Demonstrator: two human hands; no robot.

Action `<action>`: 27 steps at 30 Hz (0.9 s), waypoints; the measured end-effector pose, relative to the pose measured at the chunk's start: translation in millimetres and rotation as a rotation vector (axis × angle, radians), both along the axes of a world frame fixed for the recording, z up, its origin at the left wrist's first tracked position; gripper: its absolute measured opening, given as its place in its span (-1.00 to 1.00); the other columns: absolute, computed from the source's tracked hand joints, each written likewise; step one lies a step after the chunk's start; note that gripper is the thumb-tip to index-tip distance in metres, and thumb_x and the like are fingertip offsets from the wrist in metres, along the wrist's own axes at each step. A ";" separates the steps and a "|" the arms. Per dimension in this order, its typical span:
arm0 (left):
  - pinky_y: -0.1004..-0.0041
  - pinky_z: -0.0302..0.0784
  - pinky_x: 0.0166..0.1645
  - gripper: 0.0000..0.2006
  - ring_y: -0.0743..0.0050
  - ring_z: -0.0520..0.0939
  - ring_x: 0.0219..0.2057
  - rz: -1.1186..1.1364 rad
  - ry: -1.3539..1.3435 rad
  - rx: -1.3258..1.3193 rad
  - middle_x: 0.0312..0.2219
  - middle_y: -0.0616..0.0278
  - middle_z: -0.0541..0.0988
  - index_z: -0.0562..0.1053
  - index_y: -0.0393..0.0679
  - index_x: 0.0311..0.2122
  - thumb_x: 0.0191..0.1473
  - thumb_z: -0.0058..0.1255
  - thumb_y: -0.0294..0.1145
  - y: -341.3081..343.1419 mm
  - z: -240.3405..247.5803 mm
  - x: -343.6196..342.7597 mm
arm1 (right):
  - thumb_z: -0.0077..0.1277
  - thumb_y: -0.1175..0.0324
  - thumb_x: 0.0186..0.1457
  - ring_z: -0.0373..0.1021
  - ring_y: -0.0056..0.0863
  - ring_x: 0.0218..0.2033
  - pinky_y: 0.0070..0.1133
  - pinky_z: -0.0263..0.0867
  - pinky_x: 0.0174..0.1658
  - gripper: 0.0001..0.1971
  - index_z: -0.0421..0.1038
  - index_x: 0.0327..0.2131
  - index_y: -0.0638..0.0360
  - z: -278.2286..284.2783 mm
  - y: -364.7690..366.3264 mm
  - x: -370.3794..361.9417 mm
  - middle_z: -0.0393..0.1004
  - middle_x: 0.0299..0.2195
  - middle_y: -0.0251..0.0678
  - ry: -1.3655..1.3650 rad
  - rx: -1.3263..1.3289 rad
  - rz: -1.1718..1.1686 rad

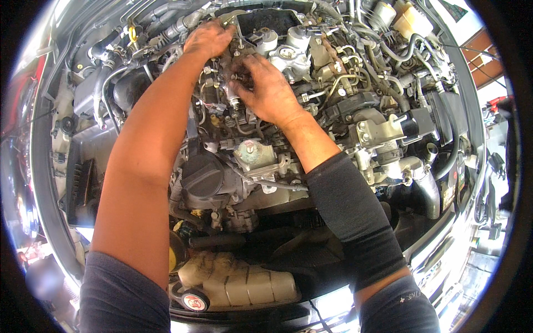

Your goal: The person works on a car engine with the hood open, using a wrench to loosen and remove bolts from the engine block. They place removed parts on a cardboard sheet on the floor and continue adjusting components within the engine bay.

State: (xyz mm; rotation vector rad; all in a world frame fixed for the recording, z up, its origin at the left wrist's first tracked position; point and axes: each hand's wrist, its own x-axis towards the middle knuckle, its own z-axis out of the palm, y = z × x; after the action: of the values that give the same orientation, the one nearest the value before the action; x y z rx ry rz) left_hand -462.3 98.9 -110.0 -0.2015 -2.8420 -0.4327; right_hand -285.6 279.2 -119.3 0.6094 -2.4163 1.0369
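Note:
Both of my hands reach into an engine (277, 158) under a raised hood. My left hand (210, 39) is at the far left of the engine, fingers bent and close together beside a dark rectangular opening (266, 21). What its fingertips grip is hidden. My right hand (269, 91) is nearer and to the right, thumb and fingers curled around a spot on the metal row of fittings (233, 101). The piece between those fingers cannot be made out. Just right of it sits a silver housing with round white caps (288, 54).
A black round cap (202, 176) and a silver mount (255, 154) stand nearer me. A beige reservoir (236, 280) lies along the front edge. Hoses (408, 53) and a metal bracket (377, 130) crowd the right. A black air box (91, 161) fills the left.

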 end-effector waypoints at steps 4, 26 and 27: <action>-0.03 0.43 0.44 -0.28 -0.18 0.53 0.35 -0.005 -0.113 -0.039 0.33 -0.14 0.52 0.58 -0.17 0.24 0.40 -0.20 0.29 -6.3 -3.8 -22.0 | 0.21 0.28 0.33 0.49 0.15 0.09 -0.16 0.43 0.21 -0.68 0.55 0.04 0.28 -2.5 0.5 -4.4 0.59 0.00 0.07 0.013 0.012 0.059; 0.25 0.62 0.00 -0.72 0.21 0.67 -0.07 -1.427 -0.209 0.502 -0.14 0.16 0.58 0.66 -0.16 -0.11 0.09 0.48 -0.34 260.6 183.4 356.7 | 0.29 0.15 0.07 0.54 -0.06 0.09 -0.15 0.44 0.21 -0.68 0.64 -0.15 0.10 -56.9 -49.5 -38.7 0.65 -0.07 -0.06 0.053 -0.130 -0.081; 0.27 0.65 -0.07 -0.69 0.28 0.68 -0.14 -1.551 -0.393 0.647 -0.20 0.18 0.57 0.68 -0.12 -0.13 0.03 0.54 -0.36 296.9 186.1 381.1 | 0.26 0.17 0.10 0.52 -0.10 0.09 -0.15 0.44 0.20 -0.72 0.63 -0.18 0.10 -58.9 -50.5 -43.3 0.64 -0.06 -0.10 0.011 -0.133 -0.033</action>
State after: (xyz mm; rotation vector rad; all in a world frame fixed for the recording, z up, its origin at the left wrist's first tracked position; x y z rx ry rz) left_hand -81.1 395.8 76.1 -2.2927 -2.0041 -1.6777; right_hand -328.9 228.7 -178.2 0.5261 -2.3182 1.1662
